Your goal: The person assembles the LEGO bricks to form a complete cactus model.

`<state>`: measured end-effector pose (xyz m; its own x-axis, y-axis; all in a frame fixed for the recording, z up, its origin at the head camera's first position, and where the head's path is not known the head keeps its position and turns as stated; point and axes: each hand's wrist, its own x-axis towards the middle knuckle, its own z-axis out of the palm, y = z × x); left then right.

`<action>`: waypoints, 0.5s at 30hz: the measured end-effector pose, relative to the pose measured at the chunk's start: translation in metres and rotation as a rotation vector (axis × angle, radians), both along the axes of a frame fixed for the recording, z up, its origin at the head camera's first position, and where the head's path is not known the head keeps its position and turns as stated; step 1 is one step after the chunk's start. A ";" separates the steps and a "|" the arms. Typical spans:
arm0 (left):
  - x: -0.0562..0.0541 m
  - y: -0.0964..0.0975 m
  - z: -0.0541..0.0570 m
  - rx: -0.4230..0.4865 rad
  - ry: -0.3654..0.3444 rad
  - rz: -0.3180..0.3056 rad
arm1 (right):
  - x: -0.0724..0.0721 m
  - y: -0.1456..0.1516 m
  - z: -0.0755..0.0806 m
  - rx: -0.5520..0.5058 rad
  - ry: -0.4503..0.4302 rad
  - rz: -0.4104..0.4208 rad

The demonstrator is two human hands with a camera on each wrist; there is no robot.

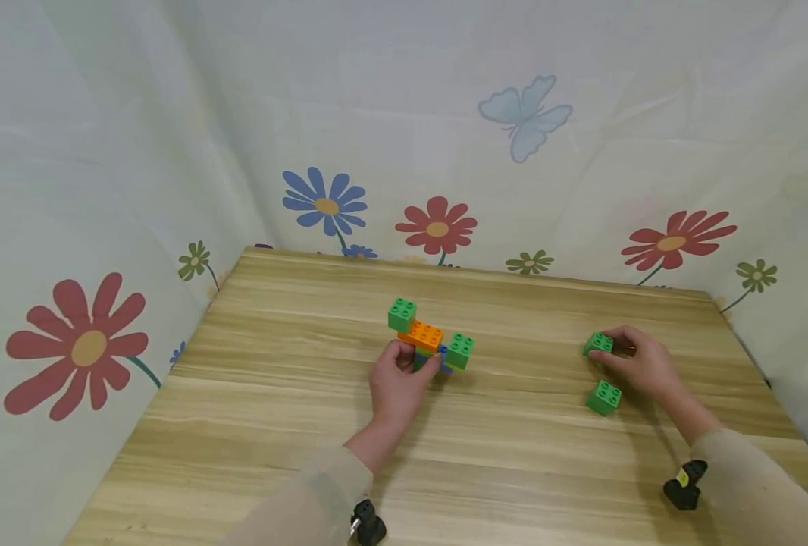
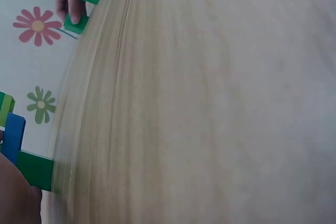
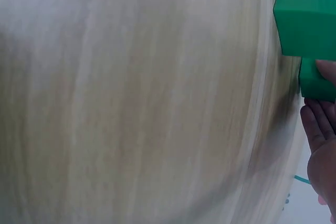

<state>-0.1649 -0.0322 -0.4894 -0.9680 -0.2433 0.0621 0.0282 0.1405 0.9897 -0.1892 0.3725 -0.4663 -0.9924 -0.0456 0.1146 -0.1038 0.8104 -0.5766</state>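
Observation:
Near the middle of the table, my left hand [image 1: 399,385] grips a small assembly of toy building blocks between thumb and fingers. An orange block [image 1: 422,334] lies across its top, with one green block [image 1: 402,314] raised at the left end and another green block [image 1: 460,350] at the right. Blue and lime pieces show lower down, partly behind the fingers; a blue block [image 2: 14,137] also shows in the left wrist view. Over on the right, my right hand [image 1: 643,365] pinches a loose green block [image 1: 598,345]. A second loose green block [image 1: 604,398] sits just nearer to me.
The wooden table [image 1: 295,394] reaches back to a pale curtain [image 1: 390,91] printed with flowers and a butterfly. More curtain hangs along the left and right sides. Black wrist devices sit at both sleeves, the right one [image 1: 685,485] low over the table.

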 end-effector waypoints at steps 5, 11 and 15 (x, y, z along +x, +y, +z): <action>0.000 0.000 0.000 0.002 0.008 -0.003 | -0.001 -0.007 0.004 0.019 0.015 -0.015; 0.000 -0.001 0.000 0.010 0.010 0.002 | -0.004 -0.030 0.018 -0.005 0.010 0.003; 0.001 -0.001 0.000 0.011 0.018 0.004 | -0.006 -0.048 0.029 -0.024 0.008 0.030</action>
